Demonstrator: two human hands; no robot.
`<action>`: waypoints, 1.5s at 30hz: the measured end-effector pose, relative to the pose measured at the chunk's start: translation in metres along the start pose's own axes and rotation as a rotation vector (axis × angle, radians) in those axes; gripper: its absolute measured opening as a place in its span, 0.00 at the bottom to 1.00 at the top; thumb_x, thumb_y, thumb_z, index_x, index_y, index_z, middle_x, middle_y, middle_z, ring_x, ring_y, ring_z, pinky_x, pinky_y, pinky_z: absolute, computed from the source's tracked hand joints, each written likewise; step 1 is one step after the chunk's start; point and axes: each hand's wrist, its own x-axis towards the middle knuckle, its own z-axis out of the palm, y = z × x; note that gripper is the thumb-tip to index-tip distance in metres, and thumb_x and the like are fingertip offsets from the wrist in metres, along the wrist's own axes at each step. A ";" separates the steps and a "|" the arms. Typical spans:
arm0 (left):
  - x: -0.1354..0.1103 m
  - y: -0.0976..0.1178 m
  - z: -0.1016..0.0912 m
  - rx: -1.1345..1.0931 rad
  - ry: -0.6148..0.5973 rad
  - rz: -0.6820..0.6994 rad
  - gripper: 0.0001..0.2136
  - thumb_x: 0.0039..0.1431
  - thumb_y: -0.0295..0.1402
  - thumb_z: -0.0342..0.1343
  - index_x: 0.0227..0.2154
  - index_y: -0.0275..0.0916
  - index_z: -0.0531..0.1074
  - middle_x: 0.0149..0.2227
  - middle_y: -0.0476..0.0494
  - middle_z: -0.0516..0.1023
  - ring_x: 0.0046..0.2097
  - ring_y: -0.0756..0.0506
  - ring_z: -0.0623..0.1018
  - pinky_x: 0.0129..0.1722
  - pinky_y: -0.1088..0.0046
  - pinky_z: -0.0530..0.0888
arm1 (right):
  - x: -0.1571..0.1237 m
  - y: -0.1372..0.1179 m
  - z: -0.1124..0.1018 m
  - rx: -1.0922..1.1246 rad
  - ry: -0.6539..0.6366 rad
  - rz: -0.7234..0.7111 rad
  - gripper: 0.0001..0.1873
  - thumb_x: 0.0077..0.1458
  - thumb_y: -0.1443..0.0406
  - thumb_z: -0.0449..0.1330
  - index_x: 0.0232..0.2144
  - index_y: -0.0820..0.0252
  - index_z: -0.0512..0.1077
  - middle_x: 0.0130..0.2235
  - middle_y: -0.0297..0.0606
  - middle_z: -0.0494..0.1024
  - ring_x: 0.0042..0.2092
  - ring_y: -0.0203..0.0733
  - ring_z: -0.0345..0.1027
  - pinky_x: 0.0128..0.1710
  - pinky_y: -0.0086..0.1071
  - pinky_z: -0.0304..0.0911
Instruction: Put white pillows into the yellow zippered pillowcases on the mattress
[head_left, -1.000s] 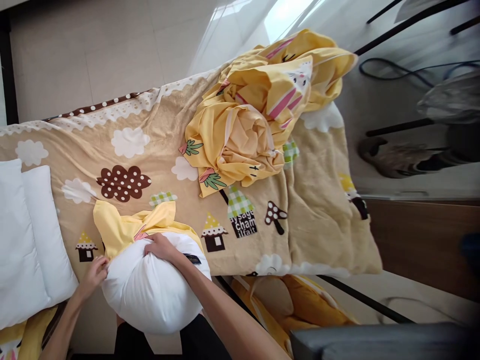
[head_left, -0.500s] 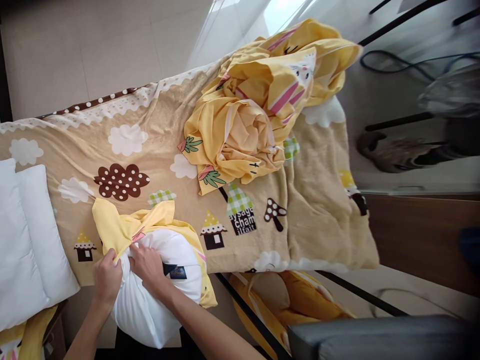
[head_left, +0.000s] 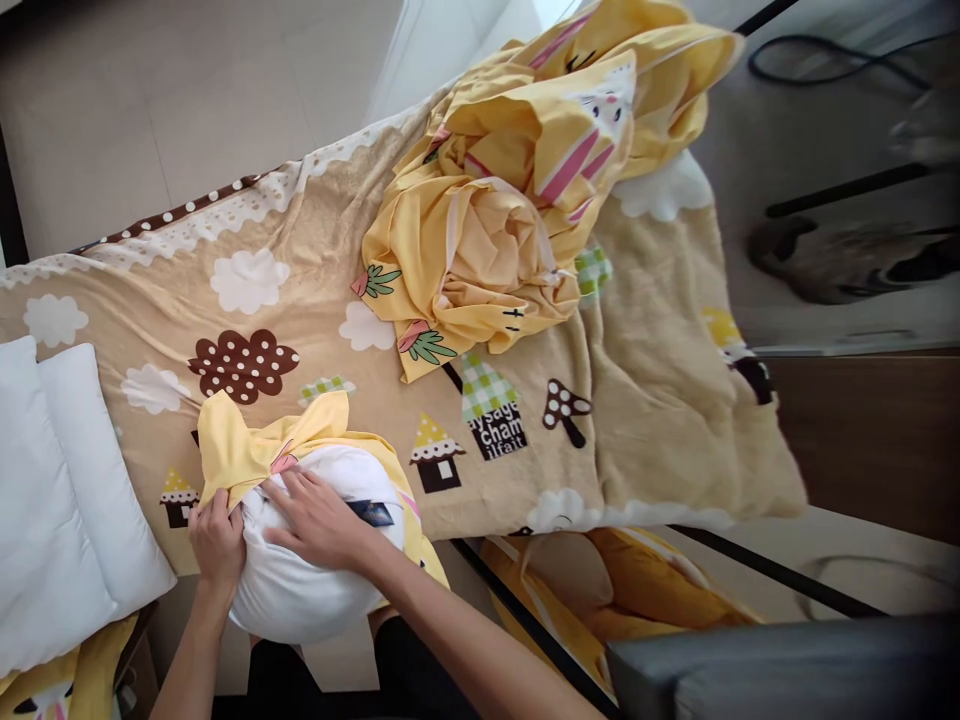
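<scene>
A white pillow (head_left: 315,595) with a dark label (head_left: 373,513) sits bunched at the near edge of the bed, partly inside a yellow pillowcase (head_left: 229,440). My left hand (head_left: 217,540) is closed on the pillowcase's edge at the pillow's left side. My right hand (head_left: 319,515) lies on top of the pillow, its fingers stretched out and apart near the pillowcase opening. Yellow fabric also shows along the pillow's right side. The pillow's far end is hidden inside the case.
Crumpled yellow bedding (head_left: 487,240) with rabbit and carrot prints lies on the beige patterned blanket (head_left: 660,400). White folded bedding (head_left: 60,500) is at the left. Below the bed's near edge is more yellow fabric (head_left: 645,575), beside a grey padded piece (head_left: 780,665).
My right hand has opened from its grip near the case opening and now lies flatter on the pillow. The pillow's lower end has risen slightly. The view has shifted a little.
</scene>
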 end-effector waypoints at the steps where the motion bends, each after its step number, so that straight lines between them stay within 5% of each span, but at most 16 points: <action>1: 0.002 -0.003 0.000 0.027 -0.034 -0.024 0.07 0.63 0.27 0.49 0.33 0.38 0.72 0.26 0.44 0.79 0.28 0.43 0.77 0.32 0.68 0.65 | -0.014 0.003 -0.011 0.001 -0.024 -0.007 0.33 0.61 0.52 0.54 0.63 0.64 0.61 0.54 0.54 0.73 0.54 0.54 0.66 0.54 0.46 0.60; 3: 0.004 -0.005 -0.003 0.079 -0.112 -0.056 0.07 0.62 0.28 0.51 0.32 0.39 0.73 0.24 0.44 0.79 0.27 0.41 0.76 0.31 0.67 0.65 | -0.041 0.008 -0.025 -0.009 -0.014 0.029 0.36 0.62 0.51 0.53 0.67 0.59 0.53 0.59 0.53 0.69 0.59 0.56 0.63 0.58 0.50 0.56; 6: 0.010 0.004 -0.015 0.103 -0.180 -0.014 0.05 0.60 0.28 0.53 0.29 0.40 0.72 0.23 0.45 0.78 0.27 0.41 0.76 0.33 0.66 0.65 | -0.069 0.012 -0.024 0.002 0.029 0.199 0.37 0.61 0.47 0.51 0.67 0.52 0.54 0.60 0.51 0.69 0.63 0.63 0.57 0.59 0.60 0.51; 9: 0.026 0.020 -0.025 0.075 -0.164 0.151 0.05 0.59 0.24 0.52 0.33 0.39 0.72 0.26 0.46 0.78 0.29 0.43 0.76 0.38 0.65 0.66 | -0.079 0.013 -0.006 0.171 0.015 0.291 0.36 0.63 0.47 0.47 0.68 0.52 0.53 0.55 0.51 0.74 0.56 0.58 0.65 0.54 0.55 0.59; 12: 0.053 0.036 -0.023 0.096 -0.201 0.364 0.07 0.60 0.24 0.53 0.39 0.38 0.72 0.32 0.44 0.77 0.35 0.42 0.76 0.37 0.64 0.66 | -0.082 0.012 0.008 0.396 0.025 0.239 0.34 0.66 0.50 0.43 0.70 0.52 0.46 0.61 0.48 0.69 0.57 0.52 0.64 0.57 0.49 0.58; 17: 0.090 0.057 -0.005 0.017 -0.371 0.639 0.07 0.58 0.21 0.54 0.31 0.41 0.70 0.30 0.45 0.74 0.34 0.44 0.73 0.29 0.69 0.63 | -0.082 -0.001 0.018 0.493 -0.005 0.216 0.36 0.60 0.62 0.49 0.69 0.57 0.46 0.62 0.48 0.66 0.56 0.51 0.63 0.58 0.47 0.57; 20: 0.094 0.066 -0.011 -0.049 -0.291 0.576 0.09 0.55 0.19 0.52 0.29 0.40 0.69 0.28 0.47 0.72 0.31 0.45 0.72 0.28 0.70 0.62 | -0.062 -0.010 0.029 0.358 0.067 0.202 0.37 0.56 0.68 0.49 0.67 0.63 0.50 0.53 0.50 0.73 0.52 0.50 0.65 0.56 0.50 0.58; 26: 0.094 0.063 -0.030 -0.181 0.180 0.547 0.11 0.51 0.18 0.47 0.28 0.40 0.70 0.23 0.47 0.67 0.30 0.44 0.69 0.32 0.69 0.65 | 0.029 0.023 0.034 0.032 0.293 0.330 0.26 0.58 0.76 0.43 0.56 0.67 0.69 0.49 0.55 0.76 0.53 0.56 0.68 0.54 0.51 0.63; 29: 0.110 0.043 -0.025 -0.045 0.125 0.424 0.11 0.54 0.21 0.47 0.33 0.39 0.72 0.27 0.43 0.71 0.33 0.41 0.70 0.35 0.66 0.65 | 0.056 0.039 0.023 -0.032 0.323 0.339 0.29 0.60 0.76 0.41 0.59 0.64 0.67 0.50 0.52 0.78 0.53 0.56 0.70 0.56 0.51 0.62; 33: 0.145 0.017 -0.018 -0.065 -0.142 0.258 0.09 0.54 0.23 0.47 0.32 0.41 0.70 0.34 0.41 0.73 0.39 0.40 0.72 0.38 0.66 0.66 | 0.037 0.019 0.014 -0.025 0.433 0.376 0.24 0.68 0.63 0.42 0.60 0.60 0.66 0.53 0.50 0.77 0.56 0.53 0.69 0.58 0.47 0.62; 37: 0.159 0.013 -0.020 -0.235 -0.211 0.177 0.07 0.52 0.23 0.46 0.24 0.42 0.62 0.28 0.46 0.71 0.33 0.44 0.71 0.32 0.70 0.63 | 0.001 -0.016 0.022 -0.089 0.515 0.255 0.32 0.66 0.57 0.46 0.67 0.67 0.52 0.67 0.54 0.58 0.69 0.55 0.48 0.66 0.50 0.50; 39: 0.151 0.021 -0.023 -0.281 -0.129 0.205 0.09 0.52 0.23 0.46 0.21 0.43 0.58 0.24 0.47 0.67 0.30 0.45 0.69 0.31 0.70 0.61 | 0.004 -0.018 0.030 -0.095 0.501 0.232 0.33 0.65 0.58 0.48 0.67 0.69 0.53 0.68 0.54 0.54 0.70 0.56 0.43 0.67 0.53 0.45; 42: 0.127 0.041 -0.029 -0.254 -0.013 0.363 0.11 0.54 0.22 0.45 0.20 0.43 0.58 0.22 0.48 0.65 0.28 0.45 0.67 0.30 0.70 0.61 | 0.040 0.006 0.033 -0.029 0.373 0.266 0.25 0.63 0.60 0.50 0.59 0.68 0.66 0.61 0.54 0.69 0.63 0.54 0.58 0.64 0.48 0.52; 45: 0.111 0.049 -0.032 -0.164 -0.039 0.503 0.12 0.57 0.23 0.46 0.20 0.42 0.61 0.22 0.47 0.65 0.29 0.45 0.67 0.34 0.70 0.63 | 0.081 0.036 0.028 0.027 0.277 0.296 0.20 0.65 0.64 0.47 0.53 0.66 0.70 0.53 0.49 0.76 0.57 0.48 0.66 0.60 0.41 0.57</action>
